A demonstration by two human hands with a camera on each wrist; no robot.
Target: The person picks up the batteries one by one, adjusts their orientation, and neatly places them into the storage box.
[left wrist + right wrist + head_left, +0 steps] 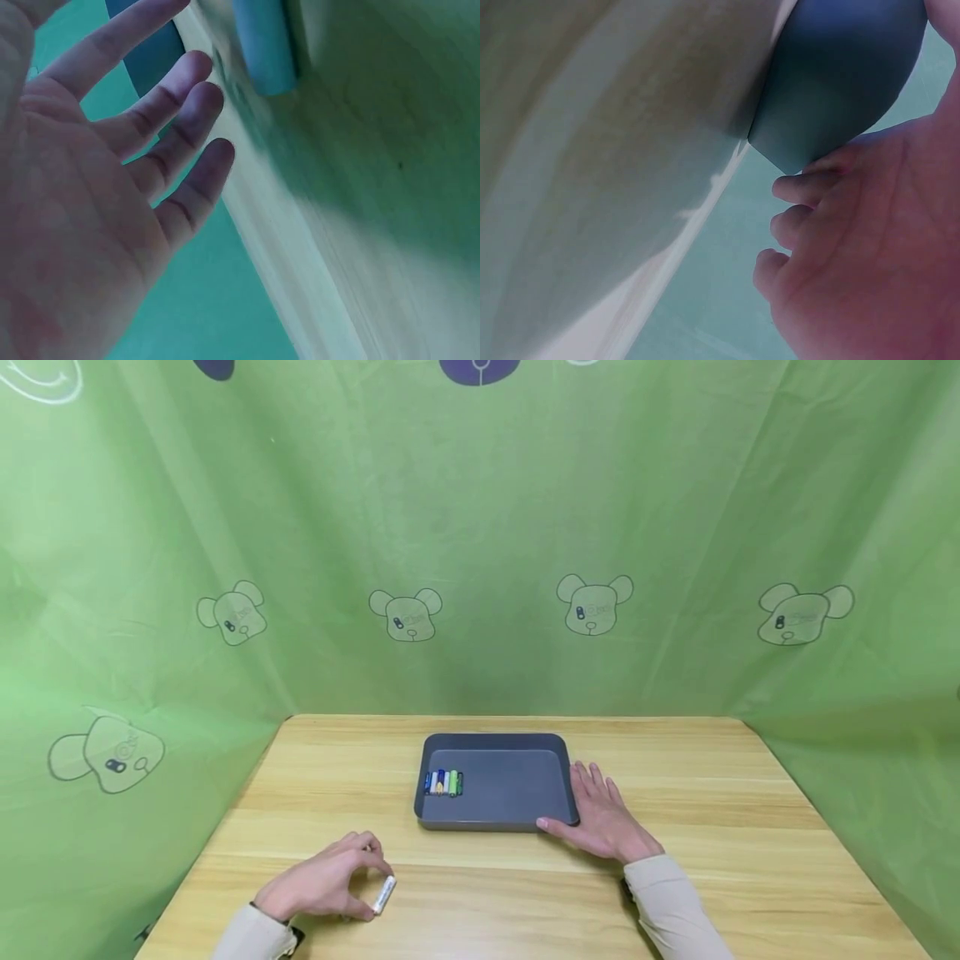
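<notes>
In the head view my left hand (330, 877) is at the front left, holding a white battery (384, 895) between thumb and index finger. In the left wrist view the battery (266, 49) runs off the top of the frame, and the parts pinching it lie outside the picture. The other left fingers (187, 124) are spread apart. A dark grey rectangular tray (517, 823) lies on the table, with several batteries (444, 783) side by side near its left wall. My right hand (600, 818) rests against the tray's right side, fingers straight, thumb at its front right corner.
The wooden table (480, 893) has rounded far corners. Beyond its back edge and along both sides hangs a green curtain (495, 668) printed with bear heads. Light sleeves (671, 902) cover both forearms.
</notes>
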